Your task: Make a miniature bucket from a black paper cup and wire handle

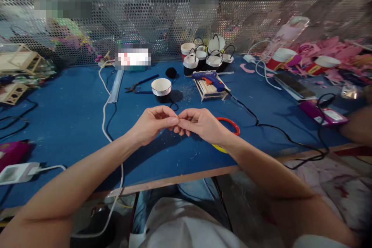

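My left hand [155, 123] and my right hand [200, 123] meet above the blue tabletop, thumbs and fingertips pinched together. Whatever they pinch, if anything, is too small or hidden to make out. Just beyond them stands a small black-and-white cup [161, 87], with a thin black cord curving beside it. Behind the cup lie blue-handled pliers [142, 84] and a round black piece [171, 73]. A blue glue gun [211, 80] with an orange trigger rests on a small wooden stick rack [207, 92]. Partly behind my right wrist are red and yellow scissor-like handles [232, 124].
Several cups with black handles [214, 61] stand against the metal mesh [162, 19]. A white cable [104, 120] crosses the table on the left, a black cord [247, 112] on the right. A phone [295, 86], purple box [322, 114] and pink scraps [322, 50] lie right.
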Tool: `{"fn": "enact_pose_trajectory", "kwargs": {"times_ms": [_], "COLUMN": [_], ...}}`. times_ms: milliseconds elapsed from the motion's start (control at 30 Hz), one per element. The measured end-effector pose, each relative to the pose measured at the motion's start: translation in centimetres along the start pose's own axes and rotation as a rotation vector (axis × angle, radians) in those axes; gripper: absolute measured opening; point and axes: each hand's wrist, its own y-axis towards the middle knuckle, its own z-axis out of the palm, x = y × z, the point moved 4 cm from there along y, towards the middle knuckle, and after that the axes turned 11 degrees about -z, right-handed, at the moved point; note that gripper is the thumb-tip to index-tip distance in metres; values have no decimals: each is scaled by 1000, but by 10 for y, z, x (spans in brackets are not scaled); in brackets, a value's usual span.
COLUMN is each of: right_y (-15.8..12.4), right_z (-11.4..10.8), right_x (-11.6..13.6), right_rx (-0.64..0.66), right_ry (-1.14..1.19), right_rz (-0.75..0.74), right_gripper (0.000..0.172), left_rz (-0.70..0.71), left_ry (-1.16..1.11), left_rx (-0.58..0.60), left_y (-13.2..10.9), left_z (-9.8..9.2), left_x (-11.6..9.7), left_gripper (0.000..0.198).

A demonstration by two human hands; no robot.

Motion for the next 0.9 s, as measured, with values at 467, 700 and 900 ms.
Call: {"fn": "enact_pose_trajectory", "kwargs": {"times_ms": [467, 700, 900], "right_y": [-2, 0, -1], "right_z": [-1, -1, 4], "right_x": [0, -3, -6], "right_rx": [0, 4, -35], "right_ry": [-113, -180, -500], "right_rz": [-20, 7, -60], "right_gripper": [13, 18, 30], "left_rz": [11, 163, 341], "left_ry": [2, 10, 3], "left_rx": [-99, -178, -311], "left_y": [2, 1, -4], "left_z": [-2, -9, -18], "left_x": [7, -5, -21], "left_gripper": [13, 9, 9]}}
